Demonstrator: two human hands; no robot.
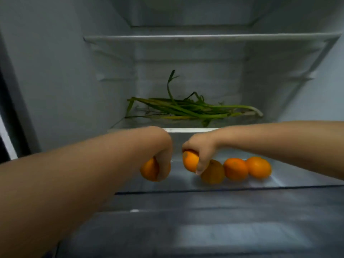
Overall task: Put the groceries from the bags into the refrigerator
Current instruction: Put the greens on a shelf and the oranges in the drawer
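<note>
Both my arms reach into the open refrigerator over its lower glass shelf (186, 183). My left hand (163, 157) grips an orange (149, 170) from above, just over the shelf's left part. My right hand (201, 148) grips a second orange (189, 161) near the shelf's middle. To the right of it three more fruits lie in a row on the glass: a duller brownish-orange one (214, 172), touching my right fingers, then two bright oranges (236, 168) (259, 167). A bunch of green onions (189, 108) lies on the shelf above, at the back.
An upper shelf (204, 37) spans the refrigerator above the green onions. The white side walls (65, 90) close in on the left and right. Below the glass shelf sits a dark translucent drawer front (204, 229). The door edge (7, 127) shows at the far left.
</note>
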